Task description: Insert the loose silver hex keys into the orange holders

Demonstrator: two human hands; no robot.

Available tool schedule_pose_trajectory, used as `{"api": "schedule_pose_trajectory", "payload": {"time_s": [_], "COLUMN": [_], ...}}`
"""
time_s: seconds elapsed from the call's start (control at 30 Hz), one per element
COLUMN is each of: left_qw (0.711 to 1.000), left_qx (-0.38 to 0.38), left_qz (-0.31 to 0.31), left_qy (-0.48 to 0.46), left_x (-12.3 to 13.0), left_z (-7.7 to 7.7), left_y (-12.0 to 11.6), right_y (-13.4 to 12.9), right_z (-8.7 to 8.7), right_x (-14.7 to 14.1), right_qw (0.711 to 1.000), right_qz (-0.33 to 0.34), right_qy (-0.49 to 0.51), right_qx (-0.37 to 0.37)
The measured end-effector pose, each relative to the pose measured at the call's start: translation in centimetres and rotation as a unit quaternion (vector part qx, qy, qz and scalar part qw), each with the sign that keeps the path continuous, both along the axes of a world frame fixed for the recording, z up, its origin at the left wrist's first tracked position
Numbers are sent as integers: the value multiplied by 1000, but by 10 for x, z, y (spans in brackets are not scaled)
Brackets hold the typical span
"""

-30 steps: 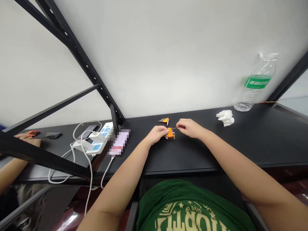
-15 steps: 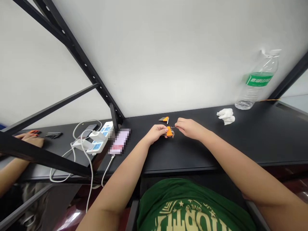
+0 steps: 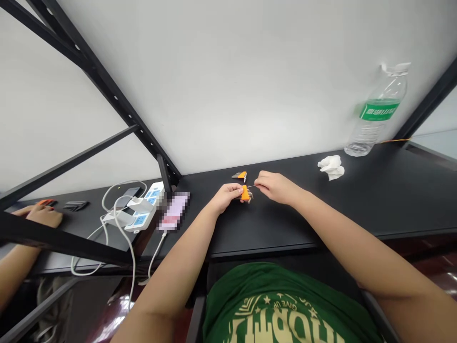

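Observation:
My left hand (image 3: 226, 196) is closed on an orange hex key holder (image 3: 245, 193) with several metal hex keys sticking out of its right side. To its right, my right hand (image 3: 271, 185) pinches a thin metal hex key (image 3: 253, 186), whose left end points at the holder. Whether that tip is inside the holder is too small to tell. Just behind my hands, a second orange hex key holder (image 3: 243, 175) with several keys lies on the black table (image 3: 278, 226).
A clear bottle (image 3: 376, 114) and crumpled tissue (image 3: 331, 166) stand at the right. Left are a phone (image 3: 174, 212) on a white cable, a power strip (image 3: 152, 202) and a black metal frame (image 3: 107, 95). Beyond it, another person's hand (image 3: 44, 215) rests near dark hex keys (image 3: 76, 205).
The camera view has shifted slightly. My right hand and its hex key sit a little farther from the orange holder, with more of the thin shaft showing between them.

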State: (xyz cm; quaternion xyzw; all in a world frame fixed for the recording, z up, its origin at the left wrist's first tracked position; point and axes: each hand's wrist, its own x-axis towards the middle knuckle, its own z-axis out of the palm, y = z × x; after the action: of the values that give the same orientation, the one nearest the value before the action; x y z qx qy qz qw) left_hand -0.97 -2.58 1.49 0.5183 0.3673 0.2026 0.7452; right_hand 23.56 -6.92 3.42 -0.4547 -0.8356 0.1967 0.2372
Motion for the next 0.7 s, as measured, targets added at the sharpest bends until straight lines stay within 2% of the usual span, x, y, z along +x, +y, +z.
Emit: {"api": "schedule_pose_trajectory", "payload": {"time_s": [0.3, 0.7], "left_qw": [1000, 999], "left_qx": [-10, -19], "left_qz": [-2, 8], "left_qy": [8, -25], "left_x": [-1, -3], "left_z": [-2, -1], "left_y": [0, 0], "right_y": [-3, -5], "right_z": [5, 2], "right_x": [-3, -7], "right_qw": [998, 999], "right_qz": [6, 3], "right_qy": [-53, 37], "right_qx": [38, 33]}}
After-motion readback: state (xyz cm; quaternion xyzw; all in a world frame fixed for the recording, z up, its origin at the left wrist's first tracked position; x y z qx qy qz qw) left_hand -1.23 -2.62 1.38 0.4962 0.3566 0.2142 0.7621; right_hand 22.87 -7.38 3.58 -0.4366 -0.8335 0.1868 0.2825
